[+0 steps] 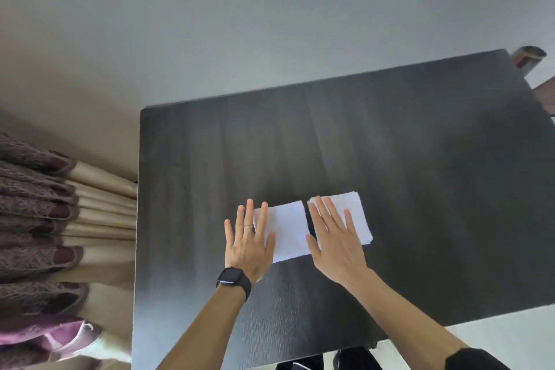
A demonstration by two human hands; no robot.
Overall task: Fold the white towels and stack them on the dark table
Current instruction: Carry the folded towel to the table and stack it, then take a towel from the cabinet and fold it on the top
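From the head view, a dark wood-grain desk (390,144) fills most of the frame, and two folded white towels lie side by side on its near middle. The left towel (289,231) is a flat, single folded rectangle. The right towel (357,213) looks thicker, with several layered edges showing along its right and near sides; whether it is one piece or several stacked I cannot tell. The two are just apart, with a narrow strip of dark desk between them. The left hand (249,242) lies flat, palm down, on the left edge of the left towel. Its fingers (250,213) are straight and spread wide, and they grip nothing. It wears a ring (248,226) on one finger and a black watch (233,279) on the wrist. The right hand (336,243) presses flat on the left part of the right towel, its fingers (326,213) likewise straight and fanned, with the thumb lying by the gap between the towels. Both forearms reach in from the bottom edge. Just beside the desk's left side hangs a pleated beige curtain (102,204) with purple lace fabric (30,204) over it. Past the far right corner sits a small cylindrical thing (528,55), too blurred to identify.
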